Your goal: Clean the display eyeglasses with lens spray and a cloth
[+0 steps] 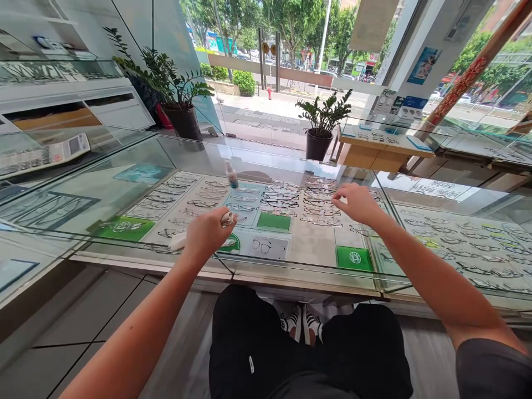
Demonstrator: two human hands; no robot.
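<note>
Evidently, the whitish cloth [227, 219] is crumpled and creased.

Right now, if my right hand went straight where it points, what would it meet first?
Probably the small bottle, though how high your right hand is above the glass top is unclear.

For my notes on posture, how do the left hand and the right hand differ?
The left hand is closed around a whitish cloth-like thing; the right hand is loosely bent, with no such thing showing. The left hand appears lower in the picture, and the right hand higher, beside a column of glasses. Both hands are bare and appear over the glass display case.
</note>
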